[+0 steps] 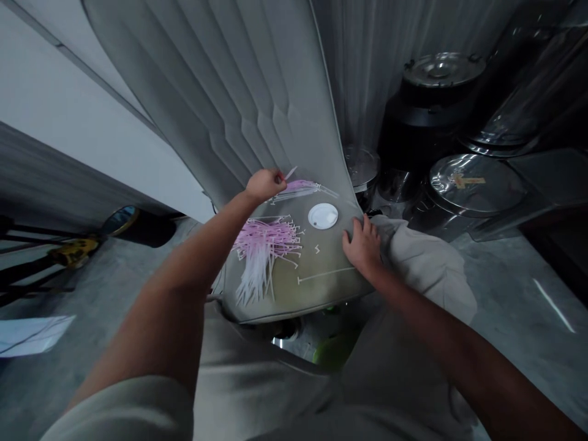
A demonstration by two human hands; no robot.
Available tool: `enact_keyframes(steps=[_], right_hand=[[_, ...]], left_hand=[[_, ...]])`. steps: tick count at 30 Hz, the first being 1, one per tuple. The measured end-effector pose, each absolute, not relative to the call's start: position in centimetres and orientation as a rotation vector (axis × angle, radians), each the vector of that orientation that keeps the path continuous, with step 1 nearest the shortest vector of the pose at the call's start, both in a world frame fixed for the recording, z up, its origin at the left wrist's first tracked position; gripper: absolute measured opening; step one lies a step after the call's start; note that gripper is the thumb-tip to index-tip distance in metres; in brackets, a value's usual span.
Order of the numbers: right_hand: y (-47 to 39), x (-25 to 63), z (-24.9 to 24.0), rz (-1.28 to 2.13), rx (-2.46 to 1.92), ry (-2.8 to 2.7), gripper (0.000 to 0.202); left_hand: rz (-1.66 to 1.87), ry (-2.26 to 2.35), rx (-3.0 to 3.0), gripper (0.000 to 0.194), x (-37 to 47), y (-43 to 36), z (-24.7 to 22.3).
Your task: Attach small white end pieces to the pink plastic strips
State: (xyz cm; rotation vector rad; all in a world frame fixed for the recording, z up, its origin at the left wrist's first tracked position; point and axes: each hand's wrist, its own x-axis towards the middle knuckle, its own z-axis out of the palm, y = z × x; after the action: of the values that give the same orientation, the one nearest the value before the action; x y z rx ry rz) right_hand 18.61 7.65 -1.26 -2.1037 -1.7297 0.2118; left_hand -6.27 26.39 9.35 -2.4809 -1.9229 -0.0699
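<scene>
My left hand [265, 185] is closed in a pinch on a thin white strip [291, 173], above the back of the chair seat. Just beyond those fingers lies a small bundle of pink and white stalks [298, 187]. A larger heap of similar stalks [269, 239], pink at one end and white at the other, lies nearer me on the left. My right hand [364, 246] rests at the seat's right edge, fingers spread and holding nothing. Beside it sit a round white lid [323, 216], a tiny bent white piece [316, 249] and a single long stalk [324, 275].
The grey padded chair [294, 297] stands in front of me, its tall backrest [220, 79] leaning away. Shiny metal pots with lids [475, 184] crowd the right. A white panel [92, 110] runs along the left, and a dark cylinder [142, 226] stands on the floor.
</scene>
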Motion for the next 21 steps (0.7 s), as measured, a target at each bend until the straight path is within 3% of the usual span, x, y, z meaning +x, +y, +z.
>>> enact_keyframes(steps=[5, 11, 17, 21], right_hand=[[7.6, 18.6, -1.3, 0.223, -2.11, -1.734, 0.052], [7.7, 18.5, -1.5, 0.216, -2.13, -1.73, 0.053], [7.6, 18.5, -1.3, 0.225, -2.126, -1.722, 0.054], [7.7, 18.6, -1.4, 0.216, -2.125, -1.723, 0.054]], left_hand=[[-0.116, -1.948, -2.662, 0.035, -6.8, 18.3, 8.4], [0.096, -1.798, -2.98, 0.023, -3.3, 9.1, 6.3], [0.205, -1.722, -3.069, 0.02, 0.0, 6.9, 4.8], [0.045, -1.767, -3.084, 0.029, -1.2, 7.0, 4.8]])
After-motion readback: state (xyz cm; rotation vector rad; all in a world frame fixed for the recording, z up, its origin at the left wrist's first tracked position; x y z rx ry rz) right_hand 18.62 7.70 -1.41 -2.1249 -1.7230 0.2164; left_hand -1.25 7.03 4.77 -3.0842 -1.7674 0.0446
